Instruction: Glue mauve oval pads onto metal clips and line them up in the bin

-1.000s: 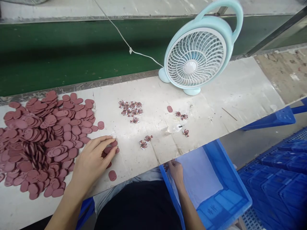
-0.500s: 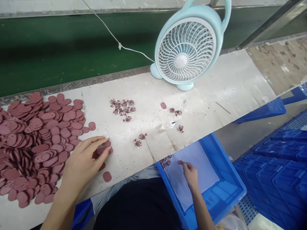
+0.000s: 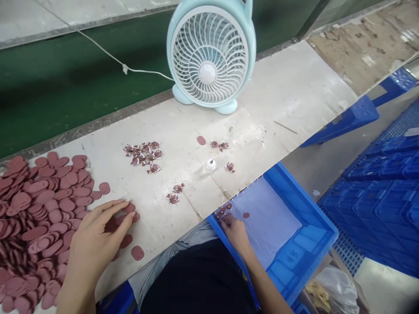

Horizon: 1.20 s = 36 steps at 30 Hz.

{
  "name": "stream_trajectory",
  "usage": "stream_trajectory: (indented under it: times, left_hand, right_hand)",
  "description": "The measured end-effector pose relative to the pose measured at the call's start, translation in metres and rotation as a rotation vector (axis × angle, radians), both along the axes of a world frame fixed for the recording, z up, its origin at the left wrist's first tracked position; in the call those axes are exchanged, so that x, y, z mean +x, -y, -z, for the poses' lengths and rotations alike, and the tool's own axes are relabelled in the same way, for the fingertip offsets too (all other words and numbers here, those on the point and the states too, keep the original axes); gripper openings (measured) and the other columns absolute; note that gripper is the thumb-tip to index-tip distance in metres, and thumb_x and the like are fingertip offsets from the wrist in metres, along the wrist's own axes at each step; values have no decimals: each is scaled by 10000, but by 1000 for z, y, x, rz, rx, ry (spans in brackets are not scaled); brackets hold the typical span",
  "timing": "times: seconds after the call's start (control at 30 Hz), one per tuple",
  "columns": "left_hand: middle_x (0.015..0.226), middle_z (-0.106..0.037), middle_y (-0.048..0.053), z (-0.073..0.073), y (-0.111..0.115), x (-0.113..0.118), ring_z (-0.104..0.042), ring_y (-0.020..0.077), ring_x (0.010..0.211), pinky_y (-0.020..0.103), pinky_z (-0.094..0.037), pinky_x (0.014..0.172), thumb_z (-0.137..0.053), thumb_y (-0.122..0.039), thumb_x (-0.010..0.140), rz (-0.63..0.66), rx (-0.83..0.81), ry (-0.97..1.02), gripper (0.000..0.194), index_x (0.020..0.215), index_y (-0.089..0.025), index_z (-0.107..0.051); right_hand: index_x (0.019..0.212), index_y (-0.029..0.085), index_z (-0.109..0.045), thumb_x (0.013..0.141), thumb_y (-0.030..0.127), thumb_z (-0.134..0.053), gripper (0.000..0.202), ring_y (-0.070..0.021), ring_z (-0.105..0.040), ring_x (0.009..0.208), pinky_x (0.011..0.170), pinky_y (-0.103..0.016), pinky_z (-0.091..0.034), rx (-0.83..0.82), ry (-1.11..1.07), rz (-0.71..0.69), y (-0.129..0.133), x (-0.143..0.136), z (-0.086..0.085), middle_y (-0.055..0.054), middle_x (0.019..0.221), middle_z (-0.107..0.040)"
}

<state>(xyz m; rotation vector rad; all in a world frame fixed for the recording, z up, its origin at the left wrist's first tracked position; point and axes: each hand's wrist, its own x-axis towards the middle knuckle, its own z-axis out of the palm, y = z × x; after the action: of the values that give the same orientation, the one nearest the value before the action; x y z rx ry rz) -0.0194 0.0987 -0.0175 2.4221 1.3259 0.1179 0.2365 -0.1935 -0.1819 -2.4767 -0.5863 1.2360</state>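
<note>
My left hand [image 3: 93,244] rests on the table at the right edge of a heap of reddish-brown oval pieces [image 3: 49,196]. Its thumb and fingers curve around a few of these ovals, touching one oval piece [image 3: 130,208] at the fingertips. Inside a blue bin [image 3: 314,244], my right hand [image 3: 234,231] has its fingers curled together at a small cluster of pieces [image 3: 225,209] by the left wall. What those fingers hold is hidden. A single oval [image 3: 246,215] lies apart on the white sheet [image 3: 271,218] lining the bin.
Small brown-and-white figures [image 3: 143,153] lie grouped on the table [image 3: 163,126], with more near a small bottle [image 3: 210,165]. A light-blue fan [image 3: 211,56] stands at the back. Blue crates [image 3: 389,187] are stacked at right. A loose oval [image 3: 137,253] sits near the front edge.
My right hand has let go of an oval on the sheet and moved left to the cluster in the bin. My left hand keeps its pose. The camera view has shifted right.
</note>
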Motion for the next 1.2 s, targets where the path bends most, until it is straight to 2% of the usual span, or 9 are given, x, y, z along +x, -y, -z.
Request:
stream_trajectory:
  times: [0.1, 0.3, 0.6, 0.73, 0.87, 1.1, 1.2]
  left_hand:
    - [1263, -666, 60, -6, 1, 8, -626, 369, 1191, 583, -544, 981, -562, -476, 932, -83, -5, -23, 288, 1127, -289, -662]
    - [1241, -692, 82, -9, 1, 14, -637, 350, 1182, 590, -531, 1017, -544, -439, 938, -86, 2, -31, 268, 1097, -276, -686]
    - [1257, -685, 48, -8, 1, 14, -652, 342, 1177, 544, -549, 1001, -545, -448, 936, -91, -16, -38, 268, 1104, -297, -687]
    - [1257, -694, 73, -8, 1, 13, -673, 333, 1142, 525, -580, 940, -556, -452, 930, -107, -16, -29, 276, 1104, -289, -697]
    - [1250, -700, 82, -9, 0, 13, -656, 339, 1170, 552, -553, 983, -555, -443, 937, -81, -6, -34, 275, 1108, -283, -699]
    - [1250, -697, 78, -6, -2, 10, -656, 343, 1170, 546, -557, 965, -564, -467, 935, -93, -10, -40, 278, 1109, -291, -691]
    - [1240, -688, 116, -4, -3, 7, -658, 367, 1145, 587, -553, 944, -536, -450, 947, -3, 31, -24, 305, 1145, -263, -671]
  right_hand:
    - [1183, 176, -649, 987, 369, -634, 275, -208, -684, 979, 851, -404, -588, -18, -15, -42, -10, 5, 3, -74, 1168, -679]
    - [1218, 183, -637, 986, 363, -635, 294, -219, -676, 1018, 871, -417, -585, -58, -19, -117, -14, 9, 5, -84, 1218, -662]
    - [1133, 169, -665, 993, 367, -625, 246, -194, -690, 938, 840, -395, -589, -42, 3, -197, -16, 8, 6, -63, 1108, -695]
    - [1134, 169, -666, 1000, 378, -611, 254, -190, -692, 920, 836, -392, -589, -10, 50, -181, -14, 10, 3, -58, 1088, -701]
    - [1216, 173, -635, 1004, 383, -602, 300, -200, -691, 931, 845, -411, -586, -23, 124, -128, -13, 18, 1, -64, 1103, -694]
    - [1203, 172, -640, 987, 372, -633, 295, -210, -683, 978, 848, -410, -589, -45, 129, -96, -17, 22, 8, -78, 1178, -674]
    - [1201, 168, -638, 986, 372, -634, 296, -207, -684, 965, 837, -405, -592, -36, 132, -80, -19, 19, 11, -76, 1168, -675]
